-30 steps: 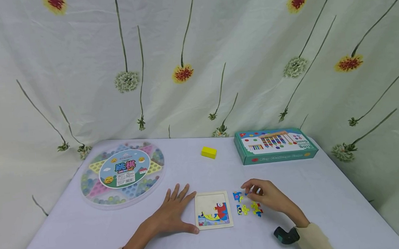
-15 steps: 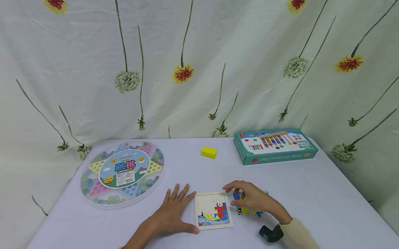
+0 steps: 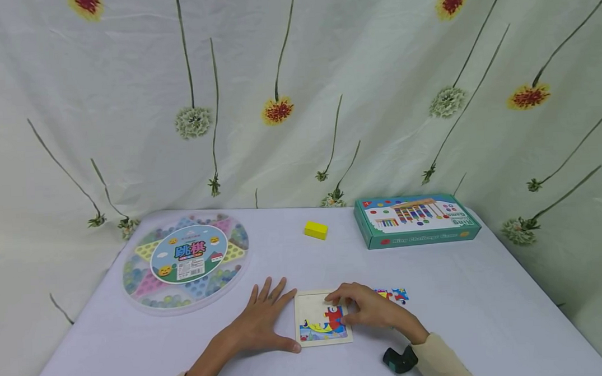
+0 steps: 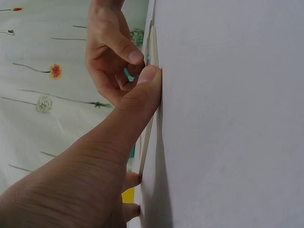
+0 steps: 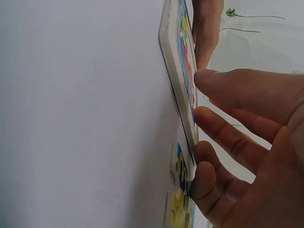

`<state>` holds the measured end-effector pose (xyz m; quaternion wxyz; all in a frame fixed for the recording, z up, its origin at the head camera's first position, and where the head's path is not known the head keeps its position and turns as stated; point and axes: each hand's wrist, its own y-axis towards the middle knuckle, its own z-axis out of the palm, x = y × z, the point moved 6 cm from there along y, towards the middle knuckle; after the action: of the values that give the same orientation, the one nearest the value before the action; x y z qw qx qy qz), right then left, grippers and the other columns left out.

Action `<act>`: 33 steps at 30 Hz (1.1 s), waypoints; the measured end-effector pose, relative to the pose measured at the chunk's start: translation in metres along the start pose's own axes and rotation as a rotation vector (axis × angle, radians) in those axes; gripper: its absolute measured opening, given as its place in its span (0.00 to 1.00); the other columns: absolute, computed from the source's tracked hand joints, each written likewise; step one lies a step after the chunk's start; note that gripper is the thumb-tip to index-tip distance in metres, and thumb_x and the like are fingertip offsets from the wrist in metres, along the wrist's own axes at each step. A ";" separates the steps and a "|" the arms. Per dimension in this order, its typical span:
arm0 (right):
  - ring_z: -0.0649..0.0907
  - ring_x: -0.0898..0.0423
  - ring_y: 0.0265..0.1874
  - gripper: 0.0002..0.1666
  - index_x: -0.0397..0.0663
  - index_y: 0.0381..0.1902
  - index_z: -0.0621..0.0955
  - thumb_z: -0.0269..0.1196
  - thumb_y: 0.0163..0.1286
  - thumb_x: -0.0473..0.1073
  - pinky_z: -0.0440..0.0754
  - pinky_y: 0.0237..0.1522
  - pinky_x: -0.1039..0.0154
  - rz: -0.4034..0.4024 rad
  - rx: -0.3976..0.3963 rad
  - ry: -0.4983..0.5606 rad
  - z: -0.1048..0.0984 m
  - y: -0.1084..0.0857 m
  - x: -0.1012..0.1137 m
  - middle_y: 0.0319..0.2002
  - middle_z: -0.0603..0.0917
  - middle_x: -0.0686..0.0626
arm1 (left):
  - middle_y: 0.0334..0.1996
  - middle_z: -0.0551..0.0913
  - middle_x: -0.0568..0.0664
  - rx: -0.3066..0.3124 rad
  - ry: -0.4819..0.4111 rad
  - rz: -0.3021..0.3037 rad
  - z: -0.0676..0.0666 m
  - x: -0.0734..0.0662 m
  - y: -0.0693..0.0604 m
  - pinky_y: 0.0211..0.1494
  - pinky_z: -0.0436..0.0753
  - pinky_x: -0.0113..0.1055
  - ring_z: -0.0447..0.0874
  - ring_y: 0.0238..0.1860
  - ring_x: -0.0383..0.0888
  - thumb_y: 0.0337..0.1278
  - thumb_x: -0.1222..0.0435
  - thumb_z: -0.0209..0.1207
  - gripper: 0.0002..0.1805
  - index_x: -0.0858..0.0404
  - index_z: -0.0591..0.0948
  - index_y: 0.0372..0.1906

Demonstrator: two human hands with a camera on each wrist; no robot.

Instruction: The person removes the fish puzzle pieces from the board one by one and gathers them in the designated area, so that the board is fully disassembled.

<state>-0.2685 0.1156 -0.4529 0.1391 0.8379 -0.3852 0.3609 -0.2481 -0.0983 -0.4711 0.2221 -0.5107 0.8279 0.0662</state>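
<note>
A square jigsaw tray (image 3: 313, 302) with a pale frame lies in front of me in the head view. Red, blue and yellow puzzle pieces (image 3: 323, 335) fill its lower and right parts. My left hand (image 3: 263, 322) is spread along the tray's left side, thumb tip and forefinger touching its edge. Over the right side hovers my right hand (image 3: 367, 307), fingers loosely bent, thumb and forefinger apart; in the right wrist view its fingertips (image 5: 202, 114) are at the tray's edge. Between them I see no piece. Loose jigsaw pieces (image 3: 399, 295) lie beyond this hand, some hidden under it.
At the back left lies a round Chinese checkers set (image 3: 149, 299) with marbles. A yellow block (image 3: 316, 230) sits at the back middle, beside a green ring game box (image 3: 417, 221). Behind the white table (image 3: 268, 245) hangs a flowered curtain (image 3: 376, 67).
From above the loose pieces, my right hand has moved left onto the tray's right side. The left hand has stayed at the tray's left edge.
</note>
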 end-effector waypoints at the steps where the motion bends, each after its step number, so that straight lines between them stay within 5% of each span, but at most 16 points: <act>1: 0.73 0.58 0.41 0.26 0.53 0.57 0.80 0.68 0.60 0.37 0.72 0.41 0.68 0.002 0.001 -0.004 0.001 0.000 0.000 0.43 0.80 0.57 | 0.76 0.48 0.55 0.001 -0.001 0.001 0.000 -0.001 0.000 0.72 0.36 0.63 0.33 0.75 0.62 0.30 0.28 0.64 0.62 0.54 0.60 0.74; 33: 0.72 0.60 0.44 0.21 0.53 0.51 0.83 0.66 0.60 0.34 0.74 0.48 0.66 -0.002 0.008 -0.064 0.006 -0.001 0.003 0.44 0.76 0.59 | 0.76 0.48 0.55 -0.002 -0.003 0.007 0.000 0.000 0.000 0.73 0.36 0.62 0.33 0.75 0.62 0.29 0.28 0.64 0.62 0.54 0.60 0.73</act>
<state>-0.2634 0.1115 -0.4550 0.1235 0.8501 -0.3871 0.3351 -0.2481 -0.0983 -0.4712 0.2223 -0.5080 0.8294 0.0686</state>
